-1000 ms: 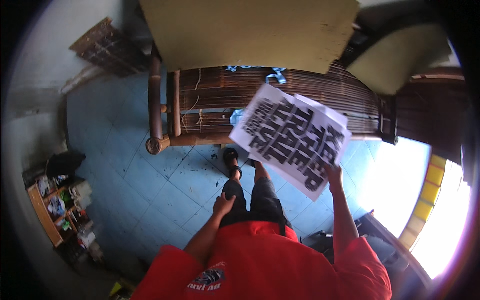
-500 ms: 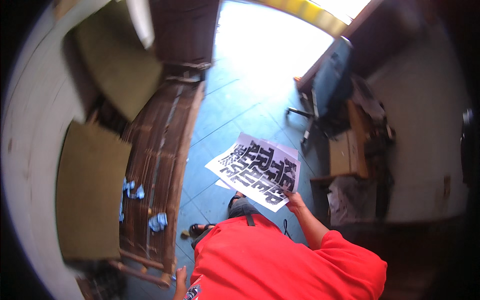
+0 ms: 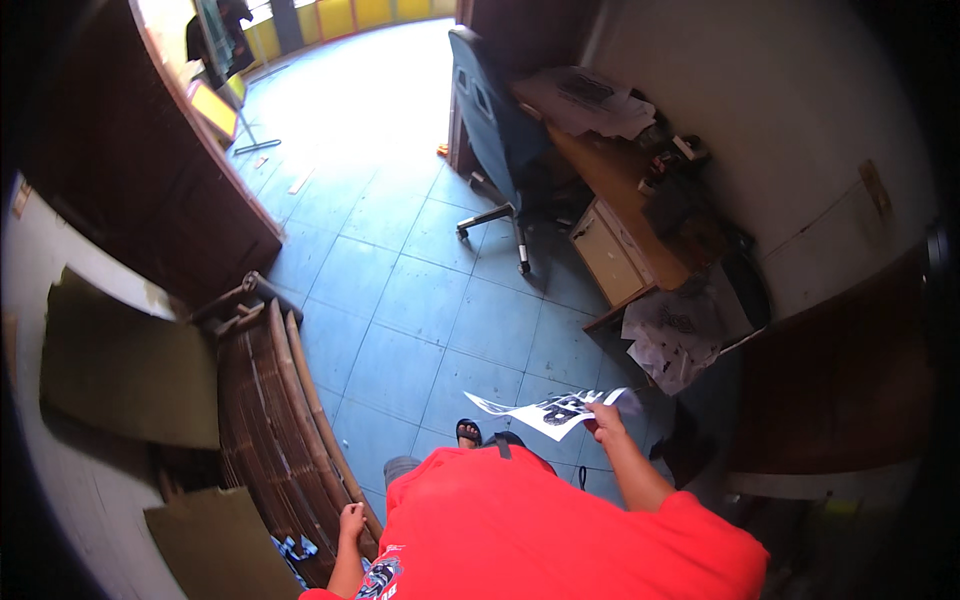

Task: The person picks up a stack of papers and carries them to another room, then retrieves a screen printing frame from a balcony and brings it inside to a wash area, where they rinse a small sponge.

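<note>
My right hand [image 3: 603,422] pinches the near edge of a white paper sheet [image 3: 548,417] printed with bold black lettering. The sheet is held out level in front of my body, seen at a shallow slant, and its far edge curls. A second sheet seems to lie with it, but from this angle I cannot tell for sure. Down by my left side, my left hand [image 3: 351,521] hangs beside the bamboo bench [image 3: 290,400] with its fingers curled in and nothing showing in them.
Ahead on the blue tiled floor [image 3: 400,300] stands a blue swivel chair [image 3: 497,130]. It is next to a wooden desk [image 3: 620,190] with papers [image 3: 585,100] on top. More crumpled sheets [image 3: 675,340] hang by its near end. Brown boards [image 3: 130,360] lean at left, below an open dark door [image 3: 130,150].
My view has swung right, bringing more of the desk and doorway in. The printed sheet has tipped from face-up to nearly edge-on and is nearer my body, still in my right hand.
</note>
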The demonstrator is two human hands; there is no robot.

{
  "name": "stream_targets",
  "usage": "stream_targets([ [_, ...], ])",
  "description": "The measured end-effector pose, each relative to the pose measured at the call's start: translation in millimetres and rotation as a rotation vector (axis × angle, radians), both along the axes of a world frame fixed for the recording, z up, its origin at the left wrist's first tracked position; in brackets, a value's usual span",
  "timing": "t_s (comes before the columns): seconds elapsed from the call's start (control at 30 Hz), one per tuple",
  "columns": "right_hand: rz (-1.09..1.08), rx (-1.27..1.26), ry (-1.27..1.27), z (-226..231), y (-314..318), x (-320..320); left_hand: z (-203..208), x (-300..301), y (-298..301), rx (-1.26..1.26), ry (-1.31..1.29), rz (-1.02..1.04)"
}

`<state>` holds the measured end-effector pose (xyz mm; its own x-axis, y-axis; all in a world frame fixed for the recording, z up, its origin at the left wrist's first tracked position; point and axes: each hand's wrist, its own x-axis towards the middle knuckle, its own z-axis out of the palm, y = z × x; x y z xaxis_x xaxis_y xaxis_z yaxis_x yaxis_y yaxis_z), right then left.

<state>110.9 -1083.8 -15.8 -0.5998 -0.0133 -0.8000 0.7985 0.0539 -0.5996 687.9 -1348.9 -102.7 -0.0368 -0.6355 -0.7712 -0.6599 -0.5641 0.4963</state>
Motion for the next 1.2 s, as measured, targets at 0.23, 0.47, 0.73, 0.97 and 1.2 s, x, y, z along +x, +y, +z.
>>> stream_targets([
  [0.23,-0.228,-0.127,0.230,98.2,-89.2,-99.7,-73.0,-28.8,-75.0,-0.014,-0.043,-0.376],
  [0.47,-0.295,-0.156,0.513,186.2,-201.5,-289.3,-44.9,-105.3,-267.5,0.053,-0.120,-0.590],
  [0.73,-0.374,-0.413,0.707,293.9,-350.6,-542.7,26.4,-285.2,-606.1,-0.222,0.115,-0.358],
  [0.97,-0.510,-0.356,0.729,292.6,-496.2,-725.1,91.1,-446.9,-666.8,-0.297,0.240,-0.171],
  [1.2,-0.580,-0.664,0.856,271.5,-574.2,-905.7,10.5,-458.5,-567.8,0.066,0.043,-0.301],
])
